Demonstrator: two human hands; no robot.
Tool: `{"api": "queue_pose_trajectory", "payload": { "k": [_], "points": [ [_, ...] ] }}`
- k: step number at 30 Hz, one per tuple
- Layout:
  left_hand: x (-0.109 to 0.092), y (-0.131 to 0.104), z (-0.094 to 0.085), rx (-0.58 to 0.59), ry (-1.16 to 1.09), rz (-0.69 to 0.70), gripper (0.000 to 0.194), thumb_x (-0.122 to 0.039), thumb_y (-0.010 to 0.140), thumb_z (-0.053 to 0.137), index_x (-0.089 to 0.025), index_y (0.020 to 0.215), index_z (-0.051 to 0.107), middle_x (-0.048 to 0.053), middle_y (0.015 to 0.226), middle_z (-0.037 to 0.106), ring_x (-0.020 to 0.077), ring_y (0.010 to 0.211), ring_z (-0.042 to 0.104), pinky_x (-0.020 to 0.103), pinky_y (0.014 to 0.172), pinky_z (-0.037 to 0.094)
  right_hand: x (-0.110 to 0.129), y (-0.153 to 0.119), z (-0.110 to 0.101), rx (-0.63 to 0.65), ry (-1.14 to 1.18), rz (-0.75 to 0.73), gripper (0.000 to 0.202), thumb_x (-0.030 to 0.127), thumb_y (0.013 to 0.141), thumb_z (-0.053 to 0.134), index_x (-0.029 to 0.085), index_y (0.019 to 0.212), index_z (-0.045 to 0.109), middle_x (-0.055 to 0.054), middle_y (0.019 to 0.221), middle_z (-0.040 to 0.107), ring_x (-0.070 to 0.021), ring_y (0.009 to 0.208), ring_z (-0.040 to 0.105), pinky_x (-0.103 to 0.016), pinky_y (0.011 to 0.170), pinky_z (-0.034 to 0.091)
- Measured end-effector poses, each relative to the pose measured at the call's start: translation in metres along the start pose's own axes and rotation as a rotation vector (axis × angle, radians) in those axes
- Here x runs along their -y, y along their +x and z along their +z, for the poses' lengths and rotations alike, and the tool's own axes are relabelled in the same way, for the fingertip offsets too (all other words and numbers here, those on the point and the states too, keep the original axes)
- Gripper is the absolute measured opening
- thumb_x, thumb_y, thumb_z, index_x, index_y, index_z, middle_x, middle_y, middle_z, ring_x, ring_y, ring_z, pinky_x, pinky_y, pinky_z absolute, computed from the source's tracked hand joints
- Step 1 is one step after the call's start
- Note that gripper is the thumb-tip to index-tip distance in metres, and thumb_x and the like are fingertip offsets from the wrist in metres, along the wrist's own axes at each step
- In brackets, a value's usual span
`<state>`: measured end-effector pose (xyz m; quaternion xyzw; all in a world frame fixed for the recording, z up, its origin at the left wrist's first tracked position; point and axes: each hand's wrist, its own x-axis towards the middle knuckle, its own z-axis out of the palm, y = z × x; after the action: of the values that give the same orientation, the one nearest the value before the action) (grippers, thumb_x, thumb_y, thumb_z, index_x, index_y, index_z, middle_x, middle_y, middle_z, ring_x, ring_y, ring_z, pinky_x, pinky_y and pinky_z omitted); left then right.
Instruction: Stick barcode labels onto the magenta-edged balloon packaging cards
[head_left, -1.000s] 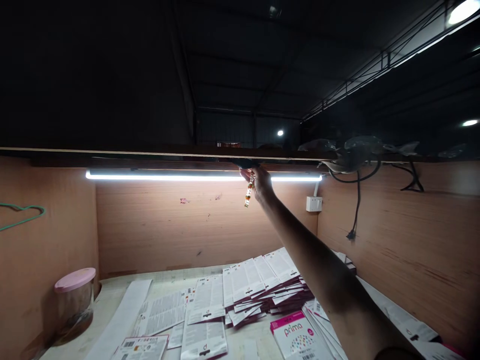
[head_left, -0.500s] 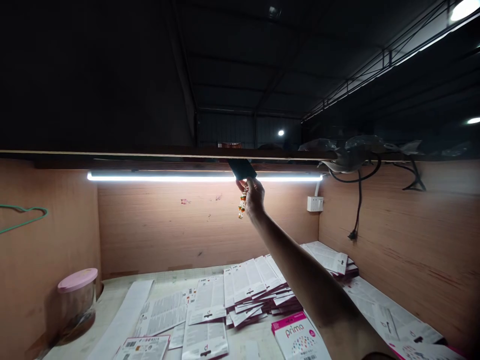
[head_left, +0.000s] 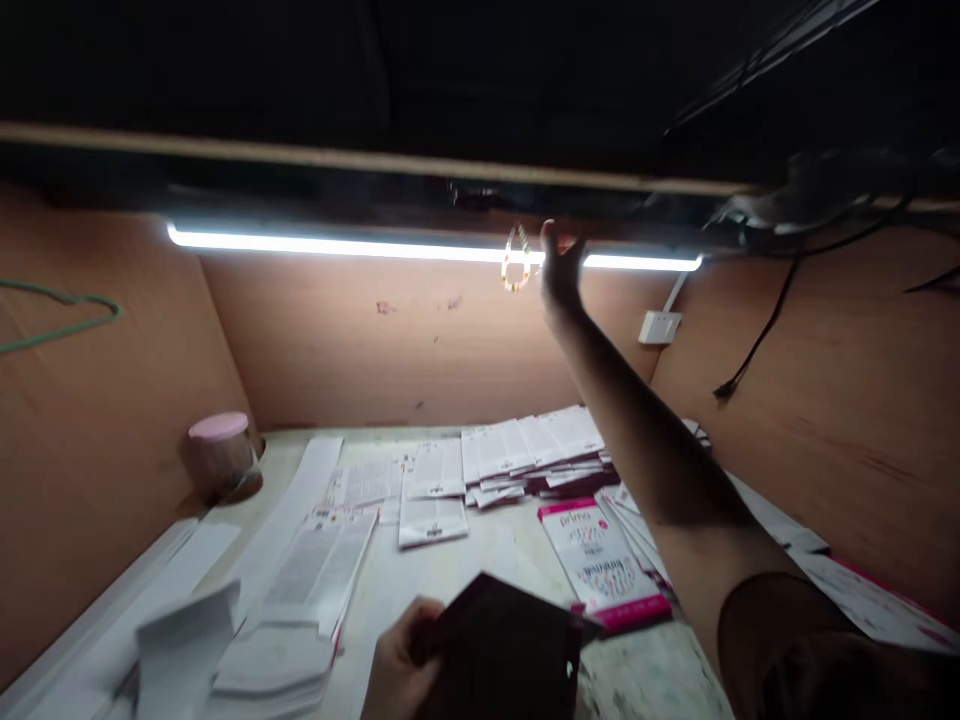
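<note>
My right hand is raised in front of the lit tube under the shelf, fingers apart and nothing visible in them. A beaded strap hangs just left of it from beneath the shelf; what it hangs from is lost in the dark. Low in the view, my left hand grips a dark flat-sided object by its left side; shadow and blur hide its kind. Beyond it, on the worktop, lies a white and pink "prima" packet.
White printed packets lie in overlapping rows at the back. More stacked packets and white sheets are at left, near a pink-lidded jar. The shelf edge crosses above; a black cable dangles at right beside a socket.
My right hand has let go of the dark phone-like slab with the beaded strap; the strap now hangs apart from it. My left hand has come into view with a dark object. The view has tilted down.
</note>
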<state>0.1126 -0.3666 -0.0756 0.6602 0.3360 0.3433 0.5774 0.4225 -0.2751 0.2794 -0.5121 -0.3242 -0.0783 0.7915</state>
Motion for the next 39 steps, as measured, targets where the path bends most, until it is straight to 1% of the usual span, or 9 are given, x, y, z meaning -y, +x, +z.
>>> {"api": "queue_pose_trajectory", "payload": {
  "k": [4, 8, 13, 17, 20, 25, 31, 34, 39],
  "points": [
    [0.005, 0.003, 0.002, 0.044, -0.071, 0.081, 0.011, -0.011, 0.071, 0.067, -0.017, 0.08, 0.063, -0.003, 0.073, 0.062, 0.0144, 0.073, 0.06, 0.022, 0.066, 0.047, -0.048, -0.118, -0.121, 0.413, -0.068, -0.129, 0.033, 0.051, 0.093, 0.047, 0.021, 0.102, 0.057, -0.006, 0.103, 0.06, -0.0184, 0.094, 0.062, -0.038, 0.089, 0.051],
    [0.004, 0.0, 0.004, 0.002, -0.066, 0.108, 0.017, -0.012, 0.073, 0.067, -0.017, 0.088, 0.061, -0.002, 0.078, 0.063, 0.0133, 0.074, 0.061, 0.022, 0.067, 0.048, -0.103, -0.247, -0.244, 0.636, -0.093, 0.193, 0.04, 0.061, 0.084, 0.054, 0.026, 0.101, 0.063, -0.009, 0.103, 0.063, -0.0265, 0.103, 0.061, -0.045, 0.096, 0.05],
    [0.006, -0.01, 0.002, 0.026, -0.13, 0.169, 0.081, -0.014, 0.075, 0.073, -0.028, 0.14, 0.027, 0.008, 0.12, 0.06, 0.0209, 0.104, 0.063, 0.032, 0.086, 0.051, -0.141, -0.328, -0.305, 0.728, -0.177, 0.556, 0.022, 0.042, 0.084, 0.062, 0.034, 0.104, 0.064, -0.009, 0.111, 0.065, -0.0296, 0.108, 0.062, -0.05, 0.094, 0.051],
    [0.011, -0.018, -0.002, 0.094, -0.103, 0.103, 0.093, -0.016, 0.075, 0.076, -0.026, 0.146, 0.017, 0.011, 0.122, 0.06, 0.0246, 0.113, 0.06, 0.04, 0.095, 0.048, -0.13, -0.334, -0.304, 0.642, -0.142, 0.436, 0.008, 0.035, 0.085, 0.062, 0.036, 0.091, 0.067, -0.007, 0.115, 0.063, -0.0312, 0.115, 0.059, -0.055, 0.099, 0.046],
    [0.016, -0.023, -0.002, 0.091, -0.074, 0.069, 0.091, -0.019, 0.075, 0.077, -0.024, 0.146, 0.021, 0.012, 0.122, 0.061, 0.0264, 0.115, 0.058, 0.044, 0.098, 0.045, -0.127, -0.335, -0.296, 0.661, -0.076, 0.452, 0.026, 0.037, 0.085, 0.063, 0.039, 0.111, 0.061, -0.006, 0.137, 0.052, -0.0316, 0.13, 0.049, -0.057, 0.108, 0.038],
    [0.021, -0.024, 0.0, 0.158, -0.065, 0.019, 0.066, -0.02, 0.075, 0.078, -0.022, 0.131, 0.044, 0.011, 0.119, 0.065, 0.0264, 0.117, 0.058, 0.044, 0.103, 0.04, -0.138, -0.365, -0.283, 0.763, -0.01, 0.536, 0.07, 0.072, 0.084, 0.039, 0.031, 0.141, 0.035, -0.012, 0.15, 0.041, -0.0311, 0.142, 0.033, -0.055, 0.116, 0.026],
    [0.017, -0.021, -0.001, 0.142, -0.074, -0.09, 0.026, -0.028, 0.079, 0.074, -0.016, 0.098, 0.062, 0.007, 0.093, 0.07, 0.0202, 0.088, 0.065, 0.031, 0.078, 0.05, -0.138, -0.329, -0.275, 0.907, 0.073, 0.664, 0.091, 0.081, 0.079, 0.0, 0.029, 0.129, 0.056, -0.012, 0.137, 0.056, -0.0335, 0.133, 0.046, -0.054, 0.108, 0.038],
    [0.017, -0.02, -0.001, 0.173, -0.085, -0.122, 0.021, -0.032, 0.079, 0.073, -0.015, 0.088, 0.066, 0.006, 0.086, 0.069, 0.0176, 0.077, 0.064, 0.028, 0.07, 0.05, -0.146, -0.267, -0.236, 0.952, -0.073, 0.404, 0.063, 0.073, 0.087, 0.03, 0.03, 0.119, 0.063, -0.01, 0.129, 0.06, -0.0305, 0.128, 0.051, -0.05, 0.109, 0.039],
    [0.023, -0.021, 0.0, 0.143, -0.083, -0.101, 0.018, -0.028, 0.077, 0.074, -0.014, 0.086, 0.067, 0.006, 0.084, 0.07, 0.0169, 0.075, 0.063, 0.027, 0.069, 0.048, -0.187, -0.227, -0.103, 1.353, -0.514, -0.133, 0.046, 0.047, 0.088, 0.056, 0.021, 0.126, 0.058, -0.013, 0.134, 0.055, -0.0281, 0.125, 0.052, -0.045, 0.106, 0.041]
  ]
}}
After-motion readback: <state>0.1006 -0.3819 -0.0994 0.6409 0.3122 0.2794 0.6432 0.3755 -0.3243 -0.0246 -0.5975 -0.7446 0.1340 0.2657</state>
